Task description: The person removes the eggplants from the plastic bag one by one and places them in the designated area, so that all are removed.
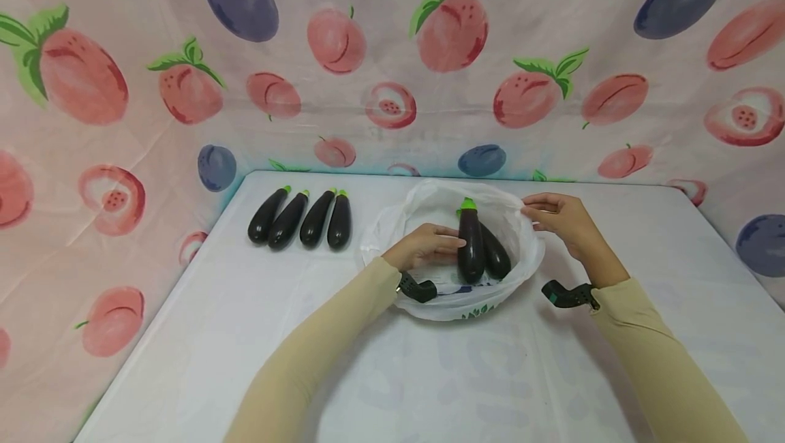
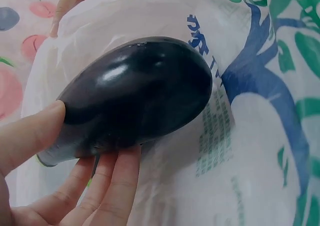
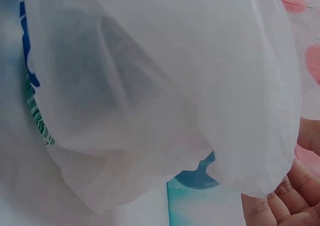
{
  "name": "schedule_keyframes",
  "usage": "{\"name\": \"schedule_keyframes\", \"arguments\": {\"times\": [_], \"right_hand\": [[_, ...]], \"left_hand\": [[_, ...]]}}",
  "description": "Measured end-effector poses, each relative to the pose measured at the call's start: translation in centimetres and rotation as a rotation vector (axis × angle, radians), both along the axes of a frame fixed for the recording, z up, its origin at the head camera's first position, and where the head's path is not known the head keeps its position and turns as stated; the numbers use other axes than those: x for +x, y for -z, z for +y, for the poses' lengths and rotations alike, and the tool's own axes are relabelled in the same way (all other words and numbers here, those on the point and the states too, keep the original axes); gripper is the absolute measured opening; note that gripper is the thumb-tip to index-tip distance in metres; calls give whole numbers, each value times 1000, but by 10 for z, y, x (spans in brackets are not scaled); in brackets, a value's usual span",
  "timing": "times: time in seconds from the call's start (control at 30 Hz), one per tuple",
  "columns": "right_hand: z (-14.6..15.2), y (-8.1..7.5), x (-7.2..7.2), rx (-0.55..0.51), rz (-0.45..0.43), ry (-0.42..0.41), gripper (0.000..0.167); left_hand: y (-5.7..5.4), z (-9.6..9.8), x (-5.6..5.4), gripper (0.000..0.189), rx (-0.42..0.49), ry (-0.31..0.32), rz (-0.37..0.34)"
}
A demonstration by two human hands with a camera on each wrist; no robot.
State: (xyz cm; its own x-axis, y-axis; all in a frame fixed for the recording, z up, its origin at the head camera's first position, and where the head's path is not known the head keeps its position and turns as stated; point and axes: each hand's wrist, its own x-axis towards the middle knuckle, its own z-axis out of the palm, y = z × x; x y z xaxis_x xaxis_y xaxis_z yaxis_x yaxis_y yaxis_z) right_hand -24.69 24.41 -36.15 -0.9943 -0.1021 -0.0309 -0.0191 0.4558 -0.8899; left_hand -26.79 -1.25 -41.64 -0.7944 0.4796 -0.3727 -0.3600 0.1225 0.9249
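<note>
A white plastic bag (image 1: pixel 438 309) with printed markings stands with its mouth spread wide on the table. My left hand (image 1: pixel 427 244) reaches in over its left rim and grips a dark eggplant (image 1: pixel 471 249) with a green stem end. The left wrist view shows thumb on one side of this eggplant (image 2: pixel 145 86) and fingers on the other, near its narrower end. Another eggplant (image 1: pixel 497 255) lies inside the bag just to the right, partly hidden behind the held one. At the bag's right rim, my right hand (image 1: pixel 559 219) pinches the plastic between thumb and fingers.
Several eggplants (image 1: pixel 313 220) lie in a row on the white table (image 1: pixel 184 361), left of the bag, stems toward the back. A fruit-patterned cloth (image 1: pixel 343 109) hangs behind the table and along its left side.
</note>
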Motion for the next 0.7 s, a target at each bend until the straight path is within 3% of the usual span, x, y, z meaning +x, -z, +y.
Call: {"name": "schedule_keyframes", "arguments": {"times": [0.13,0.37,0.7], "right_hand": [[0,0,0,-13,0,-3,51],[1,0,0,-16,2,-10,51],[1,0,0,-5,5,-5,50]], "left_hand": [[-5,-6,1,46,-96,19,71],[-15,-15,5,46,-82,29,66],[-24,-31,12,46,-160,45,68]]}}
